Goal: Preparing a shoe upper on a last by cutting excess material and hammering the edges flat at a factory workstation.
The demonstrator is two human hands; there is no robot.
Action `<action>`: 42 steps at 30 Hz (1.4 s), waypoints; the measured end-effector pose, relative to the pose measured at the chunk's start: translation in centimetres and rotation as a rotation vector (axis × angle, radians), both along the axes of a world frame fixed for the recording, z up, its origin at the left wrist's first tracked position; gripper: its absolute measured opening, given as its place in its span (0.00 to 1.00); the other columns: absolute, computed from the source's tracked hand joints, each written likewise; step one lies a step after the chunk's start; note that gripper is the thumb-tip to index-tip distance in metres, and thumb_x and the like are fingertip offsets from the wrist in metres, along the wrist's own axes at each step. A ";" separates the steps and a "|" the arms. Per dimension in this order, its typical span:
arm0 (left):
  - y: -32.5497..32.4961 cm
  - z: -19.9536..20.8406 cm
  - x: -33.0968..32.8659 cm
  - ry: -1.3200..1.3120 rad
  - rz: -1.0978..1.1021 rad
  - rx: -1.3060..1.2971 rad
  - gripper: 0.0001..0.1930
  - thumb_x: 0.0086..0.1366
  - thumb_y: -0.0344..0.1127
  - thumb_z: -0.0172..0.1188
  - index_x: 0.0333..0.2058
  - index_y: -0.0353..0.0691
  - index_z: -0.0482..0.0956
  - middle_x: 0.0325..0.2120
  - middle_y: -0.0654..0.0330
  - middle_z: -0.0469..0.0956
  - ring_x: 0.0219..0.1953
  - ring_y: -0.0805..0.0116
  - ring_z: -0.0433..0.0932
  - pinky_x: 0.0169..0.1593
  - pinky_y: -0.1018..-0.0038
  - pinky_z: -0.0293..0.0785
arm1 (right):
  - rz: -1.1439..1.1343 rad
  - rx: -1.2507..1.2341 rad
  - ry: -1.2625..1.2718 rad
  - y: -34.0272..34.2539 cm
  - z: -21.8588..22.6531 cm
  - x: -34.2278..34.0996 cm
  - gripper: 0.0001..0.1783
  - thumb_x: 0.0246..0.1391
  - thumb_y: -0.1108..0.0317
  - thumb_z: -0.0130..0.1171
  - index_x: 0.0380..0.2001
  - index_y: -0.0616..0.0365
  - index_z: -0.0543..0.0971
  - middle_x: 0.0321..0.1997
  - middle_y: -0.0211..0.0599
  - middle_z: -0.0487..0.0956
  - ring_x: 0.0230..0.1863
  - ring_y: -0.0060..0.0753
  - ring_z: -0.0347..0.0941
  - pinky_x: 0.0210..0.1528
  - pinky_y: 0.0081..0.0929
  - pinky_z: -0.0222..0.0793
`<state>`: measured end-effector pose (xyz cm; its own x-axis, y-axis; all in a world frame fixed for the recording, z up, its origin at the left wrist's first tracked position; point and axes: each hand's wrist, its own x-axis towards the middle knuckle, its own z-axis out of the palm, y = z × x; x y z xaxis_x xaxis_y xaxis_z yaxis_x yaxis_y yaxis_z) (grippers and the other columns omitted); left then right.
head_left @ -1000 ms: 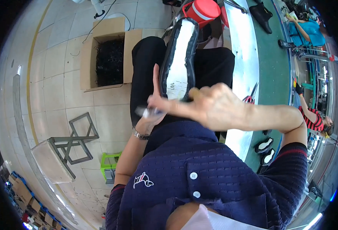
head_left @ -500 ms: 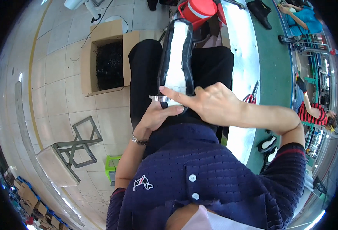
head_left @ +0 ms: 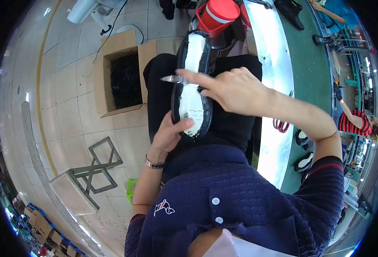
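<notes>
A black shoe (head_left: pixel 192 81) lies sole-up on my lap, its underside white with a black rim. My left hand (head_left: pixel 169 135) grips the shoe's near end, thumb pressed on the white surface. My right hand (head_left: pixel 229 90) is over the middle of the shoe and holds a thin silvery tool (head_left: pixel 171 79) that lies across the white sole, with the index finger stretched along it. I sit with black trousers and a dark blue knitted shirt. A bracelet is on my left wrist.
An open cardboard box (head_left: pixel 122 73) with black material stands on the tiled floor at left. A metal-edged green conveyor (head_left: pixel 309 64) runs along my right, with shoes (head_left: pixel 302 137) beside it. A red bucket (head_left: pixel 219 15) stands ahead. A metal stool (head_left: pixel 90 171) lies lower left. Another person (head_left: pixel 354 122) works at right.
My right hand has moved up the shoe and the tool now lies across the white sole. My left hand has dropped from the tool's end to grip the shoe's near end.
</notes>
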<state>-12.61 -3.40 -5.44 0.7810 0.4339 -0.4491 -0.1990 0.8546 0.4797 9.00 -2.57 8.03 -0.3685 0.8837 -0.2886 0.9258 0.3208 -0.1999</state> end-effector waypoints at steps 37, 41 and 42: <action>4.6 4.3 5.5 0.169 -0.122 0.412 0.51 0.48 0.26 0.73 0.68 0.43 0.49 0.60 0.59 0.63 0.62 0.67 0.62 0.64 0.68 0.58 | -0.872 0.262 0.834 -6.5 -3.4 8.3 0.32 0.58 0.67 0.59 0.65 0.48 0.62 0.28 0.44 0.82 0.25 0.43 0.80 0.29 0.31 0.74; 3.5 1.5 6.1 0.037 -0.070 0.635 0.69 0.41 0.24 0.76 0.70 0.50 0.28 0.67 0.57 0.49 0.68 0.65 0.52 0.68 0.65 0.49 | -1.074 0.267 0.451 -9.7 -7.0 11.3 0.34 0.61 0.54 0.56 0.67 0.45 0.57 0.26 0.45 0.81 0.22 0.38 0.79 0.28 0.33 0.74; 3.3 1.1 5.7 0.049 -0.074 0.621 0.69 0.41 0.24 0.76 0.70 0.50 0.28 0.67 0.57 0.49 0.68 0.65 0.52 0.68 0.65 0.49 | -1.120 0.260 0.378 -10.1 -7.5 11.6 0.35 0.62 0.50 0.54 0.68 0.40 0.56 0.25 0.45 0.81 0.22 0.39 0.79 0.28 0.34 0.73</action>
<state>-6.87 -0.14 -4.35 0.8038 0.5710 -0.1668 -0.1148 0.4240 0.8983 20.59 -12.64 0.56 0.6150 0.7829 -0.0942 0.6134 -0.5500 -0.5668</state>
